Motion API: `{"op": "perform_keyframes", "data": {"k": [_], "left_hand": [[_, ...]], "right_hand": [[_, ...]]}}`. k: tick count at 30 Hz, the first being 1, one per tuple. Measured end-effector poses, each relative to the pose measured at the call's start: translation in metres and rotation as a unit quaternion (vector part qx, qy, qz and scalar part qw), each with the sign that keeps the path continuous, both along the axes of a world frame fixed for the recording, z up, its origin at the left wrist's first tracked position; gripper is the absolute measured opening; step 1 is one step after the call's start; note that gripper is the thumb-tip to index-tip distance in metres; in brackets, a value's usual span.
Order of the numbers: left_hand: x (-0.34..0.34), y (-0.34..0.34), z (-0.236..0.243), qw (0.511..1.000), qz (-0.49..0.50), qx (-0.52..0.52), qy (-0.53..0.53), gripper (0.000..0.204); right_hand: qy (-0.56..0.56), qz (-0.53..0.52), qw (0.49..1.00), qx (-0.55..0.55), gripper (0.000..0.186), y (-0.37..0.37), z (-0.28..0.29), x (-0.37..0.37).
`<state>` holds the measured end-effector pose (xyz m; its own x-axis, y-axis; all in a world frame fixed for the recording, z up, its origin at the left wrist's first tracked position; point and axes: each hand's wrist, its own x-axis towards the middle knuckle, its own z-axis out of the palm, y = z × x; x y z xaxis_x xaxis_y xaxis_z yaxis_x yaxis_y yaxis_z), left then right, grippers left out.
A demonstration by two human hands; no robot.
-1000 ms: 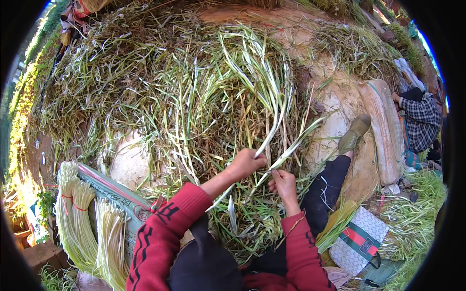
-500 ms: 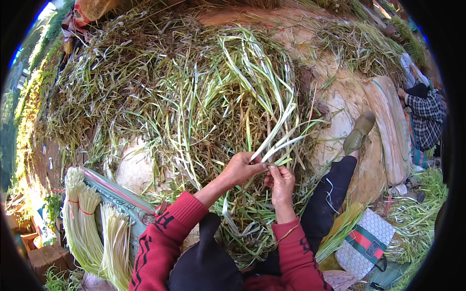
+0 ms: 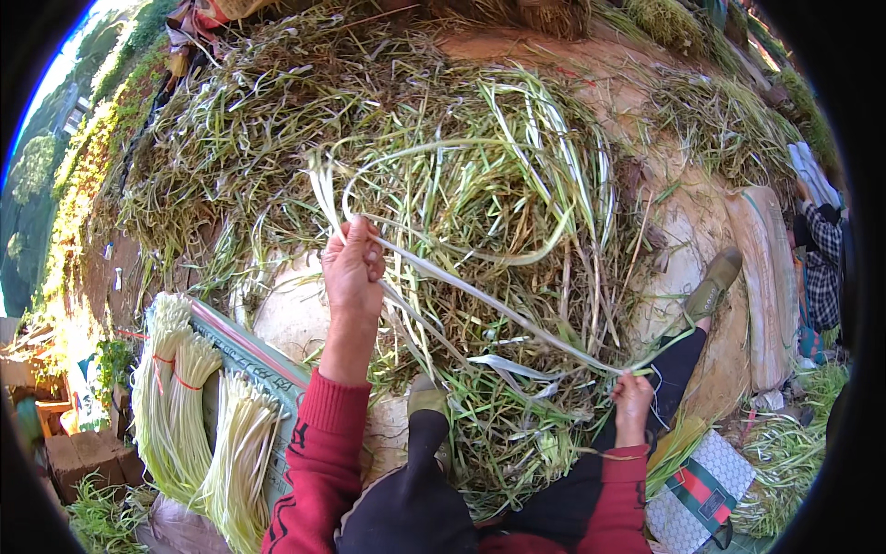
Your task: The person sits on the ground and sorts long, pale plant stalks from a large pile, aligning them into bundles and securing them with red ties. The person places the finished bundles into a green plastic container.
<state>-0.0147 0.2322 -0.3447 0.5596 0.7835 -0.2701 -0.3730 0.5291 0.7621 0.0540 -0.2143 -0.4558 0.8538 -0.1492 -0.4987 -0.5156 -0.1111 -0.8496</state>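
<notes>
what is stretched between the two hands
In the head view, a long pale leaf runs taut from the left hand down to the right hand, crossing above the heap of cut greens.

You had bright daylight, seemingly from the left, where glare washed out the sunlit bank (image 3: 69, 212); the fisheye bent everything toward a black rim, and the far edges looked soft, perhaps slightly blurred
</notes>
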Motion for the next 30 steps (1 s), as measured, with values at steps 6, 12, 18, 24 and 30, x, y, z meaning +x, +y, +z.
{"op": "perform_keyframes", "data": {"k": [6,12,18,24,30], "left_hand": [[-0.021,0.025,0.011,0.999,-0.047,-0.016,0.021,0.015],[-0.028,0.005,0.002,0.973,-0.212,-0.088,-0.031,0.024],[-0.028,-0.008,-0.002,0.982,-0.177,-0.067,-0.012,0.024],[-0.045,0.073,0.017,0.998,-0.017,0.015,-0.054,0.024],[-0.021,0.114,0.081,0.992,0.006,0.053,-0.116,0.030]], "right_hand": [[-0.104,0.322,0.785,-0.518,0.026,-0.071,0.032,0.041],[-0.385,0.413,0.824,-0.057,0.019,0.159,0.114,0.034],[-0.307,0.573,0.753,0.104,0.047,0.289,0.105,-0.018],[-0.367,0.595,0.715,0.002,0.009,0.157,0.069,-0.099],[-0.258,0.667,0.648,-0.262,0.010,0.045,0.049,-0.116]]}}
